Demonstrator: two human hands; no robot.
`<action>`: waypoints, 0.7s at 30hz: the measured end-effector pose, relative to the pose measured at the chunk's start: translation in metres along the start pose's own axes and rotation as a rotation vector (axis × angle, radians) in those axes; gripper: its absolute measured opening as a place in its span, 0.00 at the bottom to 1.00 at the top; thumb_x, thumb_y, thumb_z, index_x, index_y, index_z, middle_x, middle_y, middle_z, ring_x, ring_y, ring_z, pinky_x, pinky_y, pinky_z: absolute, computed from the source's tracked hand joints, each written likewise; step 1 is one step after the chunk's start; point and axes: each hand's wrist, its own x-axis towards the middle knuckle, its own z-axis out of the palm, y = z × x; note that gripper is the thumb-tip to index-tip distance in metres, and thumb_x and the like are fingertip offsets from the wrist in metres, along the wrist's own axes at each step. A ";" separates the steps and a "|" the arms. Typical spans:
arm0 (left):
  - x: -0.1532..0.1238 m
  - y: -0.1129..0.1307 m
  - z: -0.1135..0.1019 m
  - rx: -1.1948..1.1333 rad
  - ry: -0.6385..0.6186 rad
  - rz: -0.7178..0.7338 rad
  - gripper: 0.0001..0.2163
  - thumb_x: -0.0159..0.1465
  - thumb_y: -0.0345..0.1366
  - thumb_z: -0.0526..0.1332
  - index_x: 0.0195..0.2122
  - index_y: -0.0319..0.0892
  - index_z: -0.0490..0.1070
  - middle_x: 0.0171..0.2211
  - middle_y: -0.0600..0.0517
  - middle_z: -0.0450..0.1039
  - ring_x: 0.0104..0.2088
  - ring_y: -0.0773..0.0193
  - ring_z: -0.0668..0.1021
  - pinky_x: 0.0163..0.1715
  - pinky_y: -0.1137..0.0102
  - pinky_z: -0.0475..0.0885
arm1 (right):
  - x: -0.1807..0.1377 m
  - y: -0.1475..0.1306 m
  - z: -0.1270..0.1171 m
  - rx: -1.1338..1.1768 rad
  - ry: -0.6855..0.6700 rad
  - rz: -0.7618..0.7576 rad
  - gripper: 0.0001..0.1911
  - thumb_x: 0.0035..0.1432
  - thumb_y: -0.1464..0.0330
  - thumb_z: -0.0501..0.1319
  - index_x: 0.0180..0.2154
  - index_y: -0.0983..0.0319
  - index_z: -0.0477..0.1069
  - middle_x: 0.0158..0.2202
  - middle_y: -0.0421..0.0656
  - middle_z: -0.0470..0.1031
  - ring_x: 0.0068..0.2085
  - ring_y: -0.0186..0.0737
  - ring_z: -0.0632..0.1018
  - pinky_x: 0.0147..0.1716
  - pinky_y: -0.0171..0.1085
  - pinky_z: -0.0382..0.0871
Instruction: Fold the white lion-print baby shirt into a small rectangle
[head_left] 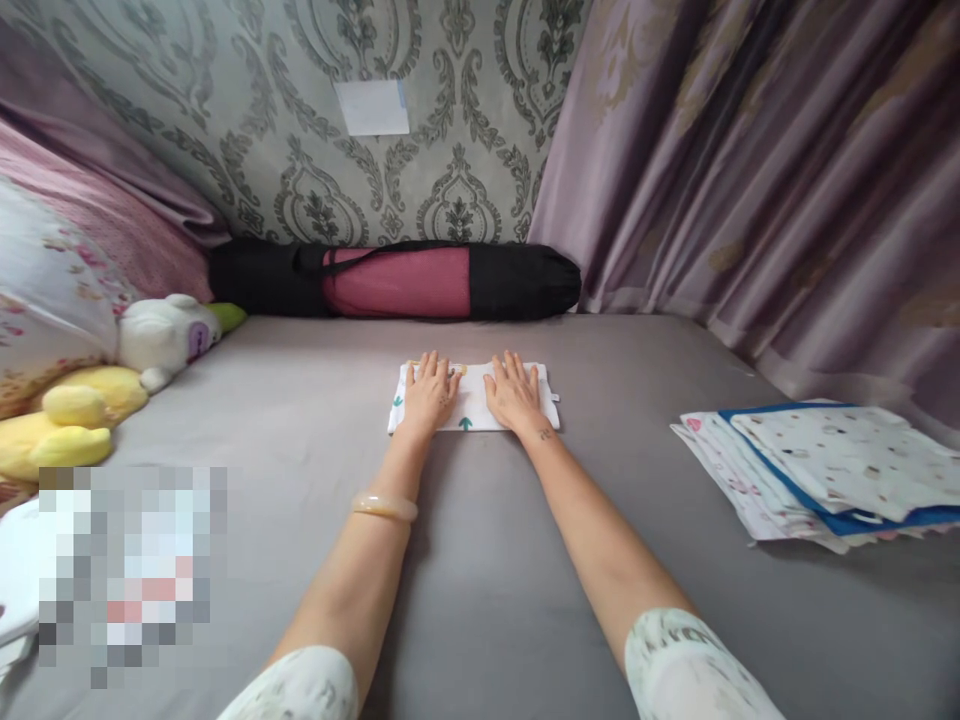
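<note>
A small folded white cloth (471,405) with green and yellow prints lies on the grey bed sheet (480,560) in the middle of the view. My left hand (431,390) rests flat on its left half, fingers stretched out. My right hand (514,390) presses flat on its right half, fingers also spread. A pale bangle (384,507) circles my left wrist. Neither hand grips anything.
A stack of printed cloths (825,470), one edged in blue, lies at the right. A black and pink rolled bag (397,280) rests along the wall. Plush toys (161,335) and a floral pillow (45,290) sit at the left. Purple curtains (750,160) hang at the right.
</note>
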 end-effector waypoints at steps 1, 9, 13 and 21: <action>0.000 -0.001 0.000 0.034 -0.012 -0.026 0.23 0.72 0.43 0.44 0.63 0.39 0.62 0.68 0.38 0.55 0.69 0.49 0.56 0.67 0.48 0.48 | 0.001 0.003 0.001 -0.005 -0.001 0.017 0.30 0.71 0.60 0.41 0.68 0.66 0.53 0.71 0.52 0.47 0.71 0.49 0.48 0.67 0.56 0.36; -0.003 -0.004 0.004 0.103 -0.192 -0.103 0.29 0.72 0.46 0.39 0.68 0.36 0.54 0.70 0.40 0.52 0.70 0.49 0.53 0.67 0.49 0.48 | 0.001 0.010 0.016 -0.024 -0.015 0.033 0.30 0.71 0.59 0.41 0.68 0.66 0.54 0.71 0.52 0.49 0.70 0.50 0.51 0.66 0.56 0.40; -0.003 -0.004 0.003 0.100 -0.196 -0.101 0.29 0.71 0.46 0.39 0.68 0.35 0.53 0.70 0.40 0.51 0.70 0.49 0.53 0.67 0.49 0.48 | 0.002 0.010 0.017 -0.026 -0.016 0.036 0.30 0.71 0.59 0.40 0.68 0.65 0.53 0.71 0.53 0.49 0.70 0.49 0.50 0.66 0.56 0.39; -0.002 -0.004 -0.005 0.084 -0.156 -0.085 0.26 0.71 0.46 0.41 0.64 0.39 0.59 0.68 0.39 0.56 0.69 0.49 0.56 0.66 0.49 0.51 | 0.003 0.013 0.005 -0.001 -0.082 0.044 0.30 0.71 0.59 0.40 0.68 0.64 0.52 0.71 0.52 0.48 0.71 0.49 0.50 0.67 0.55 0.41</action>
